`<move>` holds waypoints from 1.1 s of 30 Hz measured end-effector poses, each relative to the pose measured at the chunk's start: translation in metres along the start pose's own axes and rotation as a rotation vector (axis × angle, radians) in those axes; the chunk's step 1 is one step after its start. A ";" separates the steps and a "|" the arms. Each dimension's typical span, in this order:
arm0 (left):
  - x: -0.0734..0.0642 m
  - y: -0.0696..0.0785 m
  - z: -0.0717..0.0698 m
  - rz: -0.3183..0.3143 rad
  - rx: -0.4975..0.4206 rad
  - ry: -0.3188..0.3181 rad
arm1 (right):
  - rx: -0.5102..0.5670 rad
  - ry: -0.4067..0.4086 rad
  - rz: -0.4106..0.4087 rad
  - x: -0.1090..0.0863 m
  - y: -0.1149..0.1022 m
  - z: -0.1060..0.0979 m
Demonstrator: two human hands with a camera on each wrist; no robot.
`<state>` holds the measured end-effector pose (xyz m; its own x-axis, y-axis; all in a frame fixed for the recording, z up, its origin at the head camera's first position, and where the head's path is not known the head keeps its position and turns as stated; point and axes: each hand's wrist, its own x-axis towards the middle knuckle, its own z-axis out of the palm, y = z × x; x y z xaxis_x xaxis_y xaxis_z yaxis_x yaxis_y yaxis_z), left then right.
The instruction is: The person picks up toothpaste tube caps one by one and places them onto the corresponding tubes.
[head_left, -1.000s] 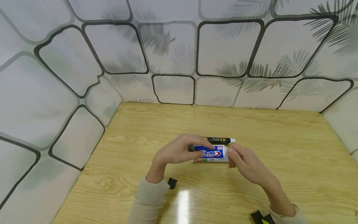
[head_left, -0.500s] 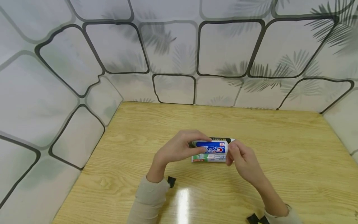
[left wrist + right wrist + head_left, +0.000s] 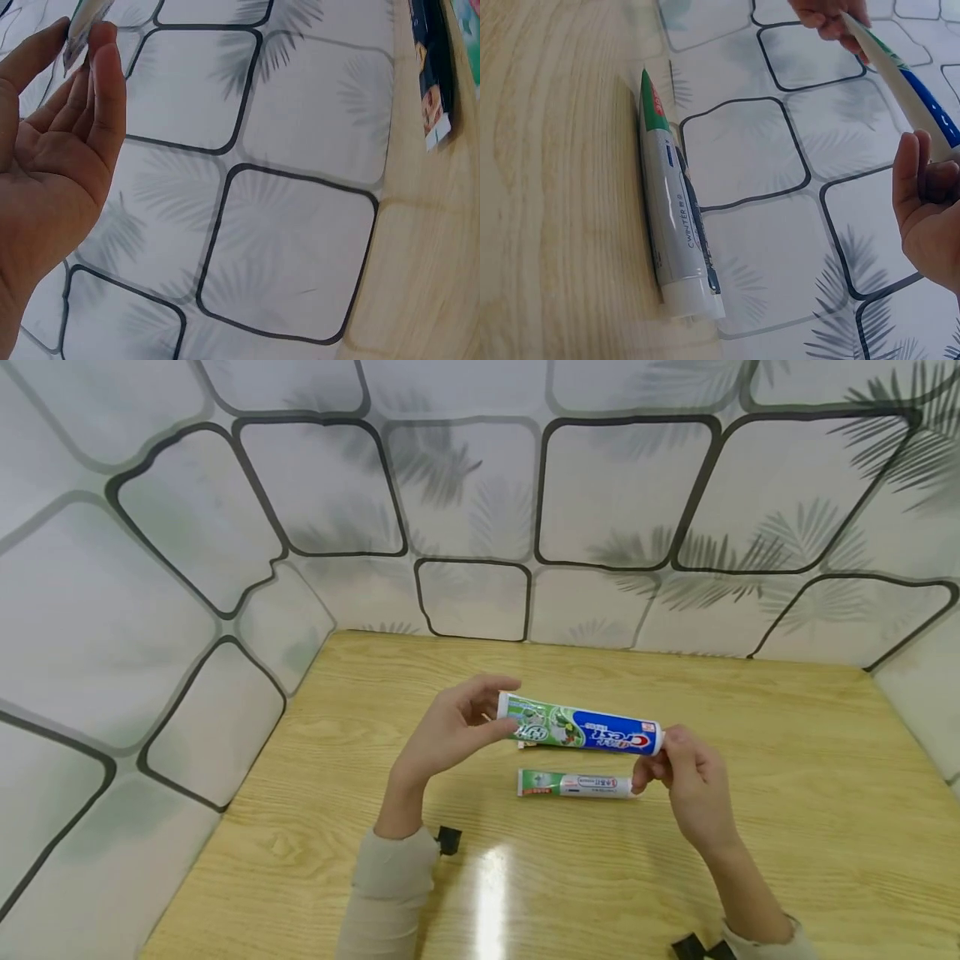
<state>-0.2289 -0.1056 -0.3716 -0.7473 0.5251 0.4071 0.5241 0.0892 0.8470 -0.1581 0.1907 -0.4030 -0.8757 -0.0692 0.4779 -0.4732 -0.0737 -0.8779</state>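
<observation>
A green, white and blue Crest toothpaste tube (image 3: 577, 725) is held up above the table, tilted slightly down to the right in the head view. My left hand (image 3: 455, 722) pinches its flat end, thumb in front and fingers behind. At the cap end, my right hand (image 3: 693, 785) grips the tube between thumb and curled fingers. Below it on the table lies a white and green toothpaste tube (image 3: 577, 784), also large in the right wrist view. A black tube (image 3: 431, 67) lies beyond that one, mostly hidden behind the held tube in the head view.
The wood-grain table (image 3: 360, 693) meets a patterned wall covering (image 3: 472, 597) at the back and sides. Black pieces (image 3: 449, 841) sit by the sleeve cuffs. A bright light reflection falls on the front of the table.
The Crest tube has risen off the others, and its green end now shows. My left hand has moved up and left to its flat end; my right hand has shifted right with the cap.
</observation>
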 end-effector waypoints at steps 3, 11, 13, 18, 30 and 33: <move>0.001 0.000 0.001 -0.032 -0.142 -0.035 | 0.015 0.008 -0.004 0.000 -0.001 -0.003; -0.001 0.000 0.003 0.001 -0.195 -0.095 | -0.015 0.042 -0.001 0.000 -0.005 -0.006; -0.001 0.000 0.003 0.006 -0.188 -0.091 | -0.029 0.051 0.006 0.000 -0.005 -0.005; -0.001 0.000 0.003 0.014 -0.158 -0.084 | -0.059 0.046 0.037 0.002 -0.006 -0.005; -0.001 0.001 0.006 0.063 -0.085 -0.096 | 0.060 -0.019 0.160 0.005 -0.002 -0.014; 0.000 0.001 0.008 0.092 -0.078 -0.111 | 0.156 -0.069 0.179 0.005 -0.002 -0.017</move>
<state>-0.2251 -0.0990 -0.3732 -0.6456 0.6188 0.4475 0.5517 -0.0272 0.8336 -0.1634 0.2079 -0.3998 -0.9333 -0.1620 0.3204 -0.2855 -0.2061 -0.9360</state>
